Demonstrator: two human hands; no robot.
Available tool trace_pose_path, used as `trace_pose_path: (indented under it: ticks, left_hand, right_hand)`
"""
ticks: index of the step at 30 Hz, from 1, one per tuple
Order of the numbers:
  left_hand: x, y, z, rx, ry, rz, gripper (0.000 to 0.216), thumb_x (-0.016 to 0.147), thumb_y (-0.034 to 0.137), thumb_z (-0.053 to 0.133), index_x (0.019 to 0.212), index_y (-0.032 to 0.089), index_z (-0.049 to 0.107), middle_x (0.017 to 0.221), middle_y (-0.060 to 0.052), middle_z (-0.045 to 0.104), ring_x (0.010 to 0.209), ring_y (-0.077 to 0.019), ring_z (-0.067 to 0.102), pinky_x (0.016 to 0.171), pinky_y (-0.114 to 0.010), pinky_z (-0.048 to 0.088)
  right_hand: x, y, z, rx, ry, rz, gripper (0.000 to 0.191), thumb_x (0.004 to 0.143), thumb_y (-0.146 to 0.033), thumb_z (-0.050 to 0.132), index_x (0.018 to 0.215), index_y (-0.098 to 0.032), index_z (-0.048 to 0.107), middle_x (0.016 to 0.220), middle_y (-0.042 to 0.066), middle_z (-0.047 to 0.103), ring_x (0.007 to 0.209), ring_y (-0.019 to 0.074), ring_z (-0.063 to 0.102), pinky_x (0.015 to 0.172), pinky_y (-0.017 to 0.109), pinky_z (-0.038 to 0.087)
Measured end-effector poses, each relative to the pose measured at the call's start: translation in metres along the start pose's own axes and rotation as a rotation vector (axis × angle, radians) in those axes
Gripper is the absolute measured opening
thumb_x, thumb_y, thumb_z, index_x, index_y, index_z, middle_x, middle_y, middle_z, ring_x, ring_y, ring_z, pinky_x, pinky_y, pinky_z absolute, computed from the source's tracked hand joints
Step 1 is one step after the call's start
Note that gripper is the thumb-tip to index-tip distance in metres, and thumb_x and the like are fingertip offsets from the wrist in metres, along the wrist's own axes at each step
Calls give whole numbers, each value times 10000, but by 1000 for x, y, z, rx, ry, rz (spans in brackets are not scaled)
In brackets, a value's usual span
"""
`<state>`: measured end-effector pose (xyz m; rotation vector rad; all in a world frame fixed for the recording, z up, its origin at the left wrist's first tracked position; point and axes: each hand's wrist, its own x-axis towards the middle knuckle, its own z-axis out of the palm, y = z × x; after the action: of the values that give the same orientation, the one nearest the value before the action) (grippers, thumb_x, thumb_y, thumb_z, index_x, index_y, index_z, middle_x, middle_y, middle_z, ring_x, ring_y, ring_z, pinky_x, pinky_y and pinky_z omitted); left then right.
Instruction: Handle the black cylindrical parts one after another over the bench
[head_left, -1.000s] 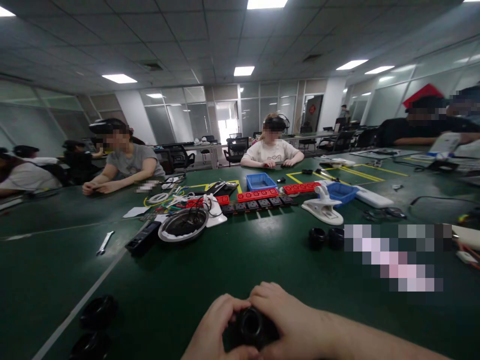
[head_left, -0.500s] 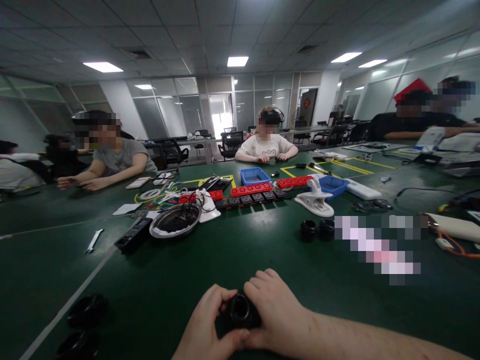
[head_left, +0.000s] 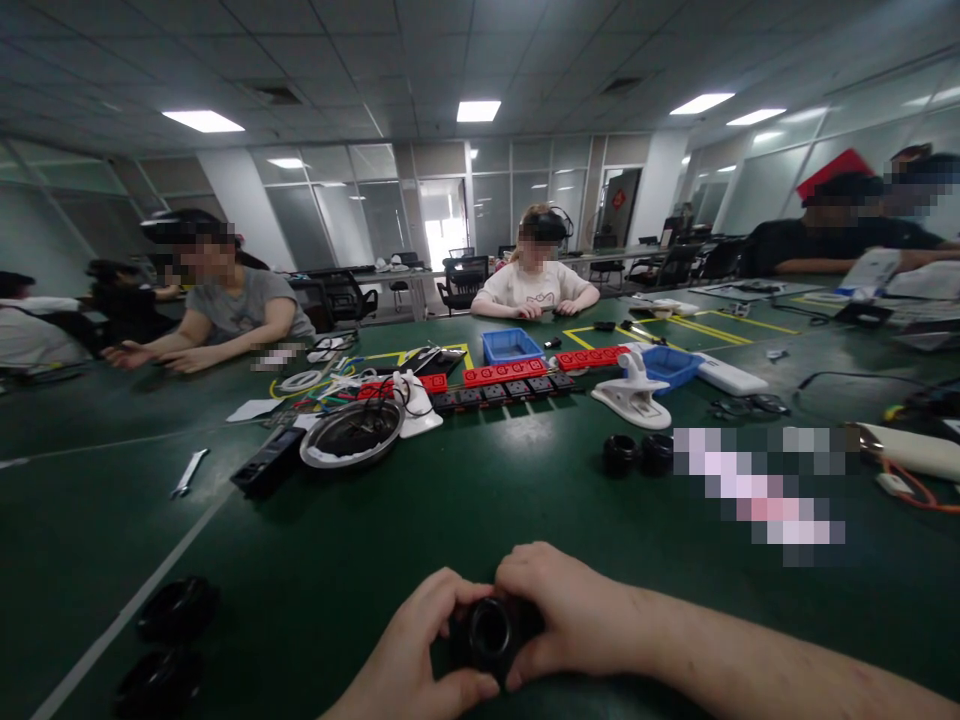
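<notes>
Between my hands, near the front edge of the view, is a black hollow round part [head_left: 492, 628] with its opening facing me. My left hand [head_left: 429, 640] curls round its left side, thumb below and fingers above. On the other side my right hand [head_left: 559, 612] grips it, thumb low and fingers bent over the top. The part's back and outer sides are hidden by my fingers. Two thick black rings [head_left: 177, 608] lie on the table to the left. Two more small black rings [head_left: 621, 454] sit together farther off to the right.
The green table [head_left: 300, 570] holds a wrench [head_left: 189, 473], a black socket block [head_left: 268, 462], a round metal dish [head_left: 351, 436], red power strips [head_left: 502, 374], blue trays [head_left: 512, 346] and a white clip stand [head_left: 634, 395]. Co-workers sit across, including a person in a white shirt [head_left: 534, 290].
The black round part has shifted slightly right, with both hands still on it. My right hand's fingers have bent more, and its thumb has drawn away from the left thumb.
</notes>
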<state>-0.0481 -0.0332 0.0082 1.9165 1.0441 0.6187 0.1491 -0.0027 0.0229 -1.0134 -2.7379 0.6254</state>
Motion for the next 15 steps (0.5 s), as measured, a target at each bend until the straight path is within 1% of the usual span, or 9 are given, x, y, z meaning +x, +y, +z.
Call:
trace_pose_path:
  ticks: [2, 5, 8, 10, 11, 13, 15]
  left_hand:
    - [0, 1, 3, 27, 68, -40, 324, 659, 238, 675, 967, 220, 580, 840, -1, 508, 762, -192, 469, 657, -263, 364]
    - [-1, 4, 7, 59, 165, -83, 314, 671, 219, 650, 976, 214, 573, 855, -13, 514, 765, -201, 465, 668, -278, 371]
    - [-1, 4, 8, 67, 174, -89, 328, 678, 209, 644, 997, 218, 569, 885, -22, 525, 784, -209, 469, 684, -290, 374]
    - [-1, 1, 6, 57, 156, -73, 327, 685, 214, 644, 1003, 218, 566, 896, -25, 525, 796, -210, 471, 691, -292, 376]
    - [-1, 0, 5, 48, 140, -58, 328, 689, 216, 643, 1007, 220, 564, 896, -24, 523, 797, -208, 471, 693, -290, 376]
    - [-1, -4, 3, 28, 94, -21, 355, 682, 218, 651, 1025, 229, 559, 883, -15, 518, 787, -199, 471, 686, -280, 376]
    - [-1, -6, 0, 10, 46, 8, 390, 667, 216, 665, 1041, 246, 560, 867, -2, 514, 772, -189, 469, 676, -266, 371]
  right_hand:
    - [2, -5, 9, -84, 79, 80, 393, 559, -481, 738, 723, -164, 574, 689, -3, 584, 643, 167, 523, 608, 277, 365]
    - [4, -13, 17, -171, 158, 168, 435, 541, -539, 713, 706, -164, 568, 685, 15, 593, 656, 194, 530, 658, 326, 369]
    - [3, -16, 18, -175, 188, 199, 518, 527, -636, 670, 718, -166, 561, 721, 33, 598, 687, 218, 536, 697, 370, 370]
    - [0, -15, 13, -96, 201, 173, 567, 526, -623, 681, 833, -162, 566, 815, 46, 604, 746, 229, 541, 721, 379, 376]
    - [-1, -13, 10, -38, 190, 141, 592, 536, -582, 700, 927, -161, 558, 878, 52, 602, 786, 230, 543, 735, 376, 381]
    - [-4, -9, 2, 56, 116, 60, 636, 556, -480, 739, 1069, -172, 524, 967, 56, 588, 853, 229, 537, 759, 363, 390]
    - [-5, -3, -5, 92, 1, -13, 580, 576, -390, 759, 1068, -172, 543, 972, 56, 582, 870, 222, 534, 762, 343, 398]
